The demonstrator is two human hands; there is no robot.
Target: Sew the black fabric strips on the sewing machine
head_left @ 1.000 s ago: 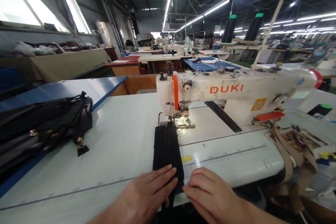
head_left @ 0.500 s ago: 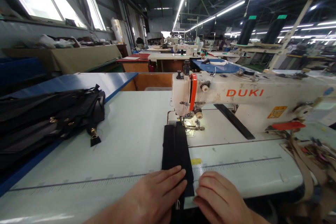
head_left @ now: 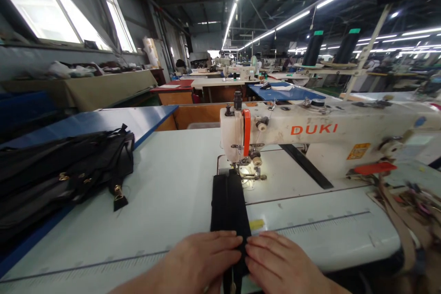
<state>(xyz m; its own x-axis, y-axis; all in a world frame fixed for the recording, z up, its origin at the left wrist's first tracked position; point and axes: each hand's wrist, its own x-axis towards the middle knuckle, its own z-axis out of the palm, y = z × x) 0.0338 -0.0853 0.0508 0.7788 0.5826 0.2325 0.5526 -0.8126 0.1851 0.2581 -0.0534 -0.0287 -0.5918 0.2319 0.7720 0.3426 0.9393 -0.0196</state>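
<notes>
Left hand (head_left: 203,257), right hand (head_left: 279,264) both flat, open-palmed, pressing black strap (head_left: 229,202) at near worktop (head_left: 165,193) edge. Fingertips now closer than moment ago. Strap's far end under sewing machine (head_left: 310,131) needle, lying straight.

A broad stretch of white table (head_left: 165,188) is lying open in the middle left of the frame, between the heap of black bags (head_left: 65,165) crowding the left edge and the black strap (head_left: 229,202) running up the centre. The sewing machine (head_left: 324,133) is blocking the centre right, with a narrower open band lying in front of it. Tan webbing (head_left: 399,220) is cluttering the lower right.
</notes>
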